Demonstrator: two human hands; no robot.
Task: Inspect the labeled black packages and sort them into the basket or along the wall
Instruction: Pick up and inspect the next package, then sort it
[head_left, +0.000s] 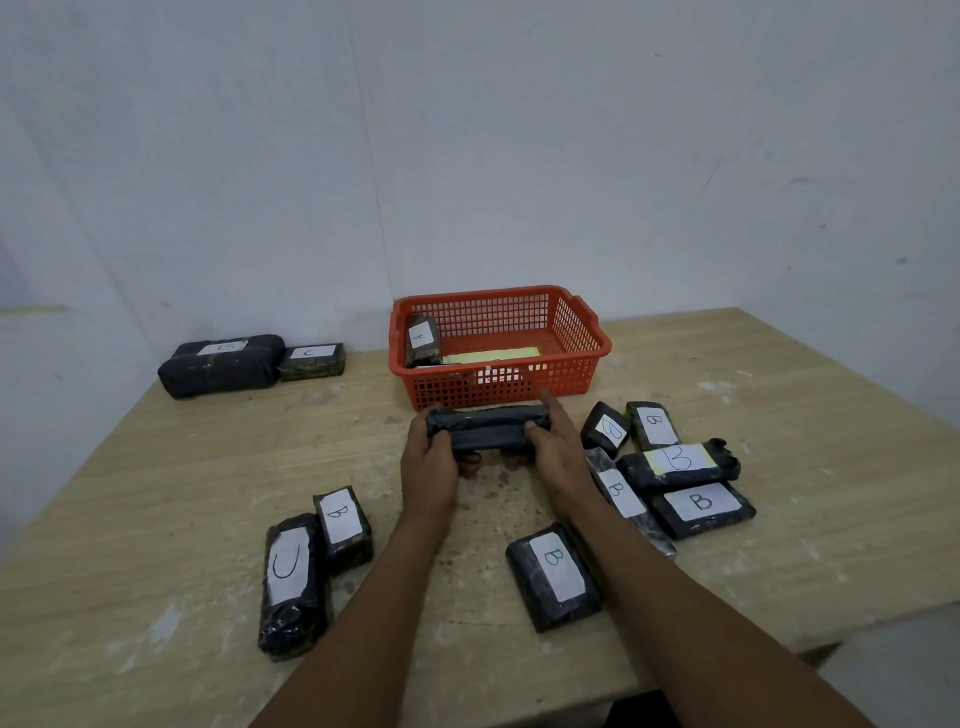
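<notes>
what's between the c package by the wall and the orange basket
Nothing: in the head view, bare table runs from the C package to the orange basket.

The basket (571, 332) is orange-red with a square grid of holes; the packages (553, 577) are black with white labels (557, 568) lettered in dark ink; one label (675, 459) has a yellow edge; the table (156, 519) is pale wood grain; the wall (519, 130) is bluish white.

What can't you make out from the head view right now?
- Held package: label faces away, letter unseen; both hands, left and right, grip its ends.
- Orange basket: near wall hides part of the yellow-labelled package.
- Wall stack: top label too blurred to read.
</notes>
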